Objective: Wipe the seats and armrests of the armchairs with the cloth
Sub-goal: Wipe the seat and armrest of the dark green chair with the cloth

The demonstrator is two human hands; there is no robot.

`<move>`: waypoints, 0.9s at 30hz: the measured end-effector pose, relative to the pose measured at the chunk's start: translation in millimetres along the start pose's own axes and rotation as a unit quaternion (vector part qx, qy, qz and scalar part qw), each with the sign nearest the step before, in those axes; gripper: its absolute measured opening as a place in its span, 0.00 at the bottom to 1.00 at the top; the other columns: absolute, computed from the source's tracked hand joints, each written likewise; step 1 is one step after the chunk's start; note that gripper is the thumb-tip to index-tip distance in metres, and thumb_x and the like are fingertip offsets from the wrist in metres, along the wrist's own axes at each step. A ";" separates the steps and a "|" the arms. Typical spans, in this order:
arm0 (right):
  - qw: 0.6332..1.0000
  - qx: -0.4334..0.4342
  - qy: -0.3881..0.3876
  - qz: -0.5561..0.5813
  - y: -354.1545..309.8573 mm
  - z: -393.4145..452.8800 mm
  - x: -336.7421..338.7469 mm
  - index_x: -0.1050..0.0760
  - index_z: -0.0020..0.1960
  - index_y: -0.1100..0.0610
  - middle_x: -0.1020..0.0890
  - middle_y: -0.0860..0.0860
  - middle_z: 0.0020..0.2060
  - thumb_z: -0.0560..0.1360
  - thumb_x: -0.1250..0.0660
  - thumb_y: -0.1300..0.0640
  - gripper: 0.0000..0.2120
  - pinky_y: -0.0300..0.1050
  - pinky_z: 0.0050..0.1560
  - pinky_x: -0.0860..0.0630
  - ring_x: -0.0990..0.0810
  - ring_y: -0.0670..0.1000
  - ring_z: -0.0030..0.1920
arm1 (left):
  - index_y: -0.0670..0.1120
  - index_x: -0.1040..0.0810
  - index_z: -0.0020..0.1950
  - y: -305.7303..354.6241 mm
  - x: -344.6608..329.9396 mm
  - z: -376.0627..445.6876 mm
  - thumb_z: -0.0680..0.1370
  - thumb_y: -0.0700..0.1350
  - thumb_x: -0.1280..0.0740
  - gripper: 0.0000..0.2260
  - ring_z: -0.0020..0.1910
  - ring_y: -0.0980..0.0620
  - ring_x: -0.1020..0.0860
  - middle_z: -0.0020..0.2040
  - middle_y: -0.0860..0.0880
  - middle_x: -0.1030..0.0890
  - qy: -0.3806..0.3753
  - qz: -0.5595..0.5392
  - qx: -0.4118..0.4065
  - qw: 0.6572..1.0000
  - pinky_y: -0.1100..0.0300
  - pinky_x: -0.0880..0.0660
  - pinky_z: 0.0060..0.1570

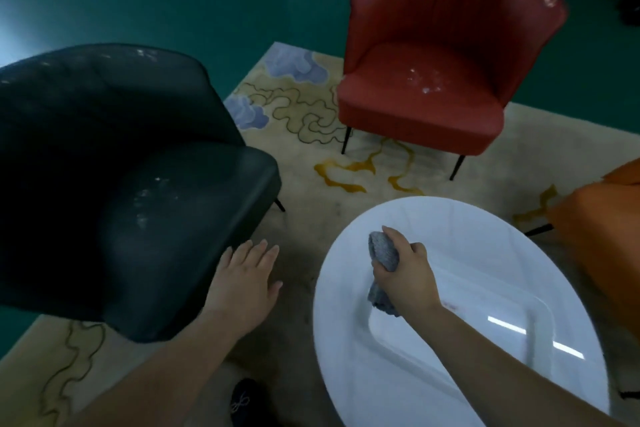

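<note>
Right hand is clenched round the grey cloth, bunched in the fist with an end sticking out above the fingers and another hanging below the palm, over the white oval table. Can't tell whether the lower end touches the tabletop. Left hand is released, fingers straight and spread, holding nothing, just beside the front edge of the dark armchair; contact with it unclear.

Head view, only one available: dark armchair on the left, whitish specks on its seat and along the top of its back. Red armchair across the patterned rug, well apart from both hands, with white residue on the seat and on the upper rim. Edge of an orange armchair at the right, mostly out of frame. A dark shoe shows at the bottom.

Judgement: pickup step, cloth in hand, no wiping begun; all visible seats look dirty. Next move likely: carry the cloth to the nearest seat, the dark one, flatten it for better contact, then do the armrests.
</note>
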State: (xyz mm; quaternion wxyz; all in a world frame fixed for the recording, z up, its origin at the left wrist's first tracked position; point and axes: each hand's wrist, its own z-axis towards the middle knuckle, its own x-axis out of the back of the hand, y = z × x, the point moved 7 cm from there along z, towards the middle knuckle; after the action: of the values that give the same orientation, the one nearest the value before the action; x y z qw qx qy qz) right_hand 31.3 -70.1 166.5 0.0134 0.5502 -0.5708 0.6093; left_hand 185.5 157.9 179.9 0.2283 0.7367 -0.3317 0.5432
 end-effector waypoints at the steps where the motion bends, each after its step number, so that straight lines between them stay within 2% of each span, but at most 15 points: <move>1: 1.000 0.007 -0.004 -0.007 -18.4 0.2 -13.4 0.39 0.69 0.37 0.33 0.51 0.57 0.75 0.33 0.52 0.27 0.38 0.43 0.25 0.27 0.49 0.38 | 0.54 0.52 0.79 -23.4 0.9 -3.4 0.80 0.62 0.49 0.30 0.78 0.48 0.50 0.79 0.51 0.48 0.001 -0.011 0.006 1.000 0.47 0.54 0.75; 3: 0.999 0.018 -0.005 -0.026 -54.7 0.3 -39.6 0.40 0.69 0.37 0.33 0.50 0.58 0.75 0.33 0.50 0.26 0.31 0.37 0.28 0.27 0.48 0.39 | 0.54 0.51 0.79 -68.9 1.4 -9.1 0.80 0.62 0.48 0.30 0.78 0.48 0.50 0.79 0.51 0.47 0.008 -0.034 0.022 0.999 0.48 0.55 0.75; 4: 0.999 0.023 -0.004 -0.031 -73.3 0.2 -52.6 0.39 0.68 0.37 0.33 0.50 0.58 0.75 0.33 0.49 0.25 0.31 0.37 0.29 0.26 0.48 0.39 | 0.54 0.50 0.79 -91.3 1.6 -11.0 0.80 0.62 0.48 0.29 0.78 0.48 0.50 0.79 0.51 0.46 0.013 -0.040 0.029 0.999 0.48 0.55 0.75; 7: 0.999 0.040 -0.002 -0.032 -126.6 0.8 -91.6 0.36 0.65 0.39 0.31 0.51 0.57 0.75 0.32 0.47 0.22 0.40 0.47 0.26 0.26 0.50 0.43 | 0.54 0.48 0.79 -155.1 1.2 -13.8 0.80 0.61 0.46 0.29 0.77 0.48 0.48 0.79 0.51 0.45 0.022 -0.047 0.044 0.998 0.49 0.55 0.74; 13: 0.996 0.074 -0.022 -0.035 -222.0 11.5 -170.6 0.34 0.65 0.41 0.30 0.50 0.58 0.74 0.31 0.47 0.22 0.40 0.46 0.30 0.28 0.48 0.47 | 0.53 0.49 0.79 -266.1 -0.2 -22.4 0.79 0.60 0.45 0.30 0.77 0.48 0.48 0.79 0.50 0.45 0.030 -0.043 0.097 0.994 0.48 0.54 0.75; 17: 0.993 0.112 -0.043 -0.008 -272.6 25.0 -209.1 0.32 0.64 0.43 0.31 0.51 0.56 0.73 0.31 0.50 0.21 0.40 0.47 0.31 0.28 0.45 0.44 | 0.54 0.49 0.79 -314.3 -3.5 -25.1 0.79 0.61 0.45 0.30 0.78 0.48 0.48 0.79 0.51 0.45 0.041 -0.069 0.153 0.985 0.49 0.55 0.74; 21: 0.986 0.155 -0.047 -0.036 -314.6 49.0 -238.0 0.32 0.62 0.40 0.32 0.48 0.52 0.72 0.30 0.48 0.21 0.30 0.36 0.37 0.32 0.37 0.38 | 0.53 0.49 0.79 -354.0 -9.9 -21.5 0.79 0.61 0.45 0.31 0.77 0.47 0.48 0.79 0.50 0.45 0.052 -0.108 0.216 0.969 0.48 0.52 0.75; 23: 0.981 0.173 -0.070 -0.044 -332.2 65.1 -255.1 0.33 0.61 0.38 0.33 0.47 0.51 0.72 0.31 0.45 0.20 0.27 0.34 0.38 0.32 0.38 0.38 | 0.53 0.49 0.79 -373.2 -13.6 -15.6 0.79 0.62 0.45 0.31 0.77 0.47 0.48 0.79 0.50 0.45 0.055 -0.127 0.245 0.960 0.48 0.50 0.76; 25: 0.976 0.190 -0.092 -0.047 -348.4 85.1 -273.7 0.34 0.61 0.37 0.34 0.47 0.51 0.71 0.31 0.43 0.21 0.29 0.34 0.36 0.30 0.40 0.39 | 0.53 0.50 0.79 -391.9 -19.5 -7.0 0.79 0.62 0.45 0.31 0.77 0.47 0.49 0.79 0.50 0.46 0.054 -0.146 0.277 0.948 0.48 0.50 0.76; 27: 0.970 0.204 -0.119 -0.053 -363.8 107.6 -295.2 0.34 0.61 0.37 0.34 0.47 0.51 0.71 0.30 0.42 0.22 0.34 0.39 0.33 0.28 0.43 0.42 | 0.53 0.51 0.79 -410.2 -28.0 3.5 0.79 0.62 0.44 0.32 0.78 0.47 0.49 0.79 0.50 0.47 0.044 -0.164 0.310 0.935 0.48 0.51 0.76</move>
State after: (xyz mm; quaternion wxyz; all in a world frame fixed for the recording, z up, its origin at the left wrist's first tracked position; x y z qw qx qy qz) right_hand 452.6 160.6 184.0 -0.1346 0.6390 -0.4024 0.6416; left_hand 484.7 439.4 162.0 0.0886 0.7901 -0.0110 0.6064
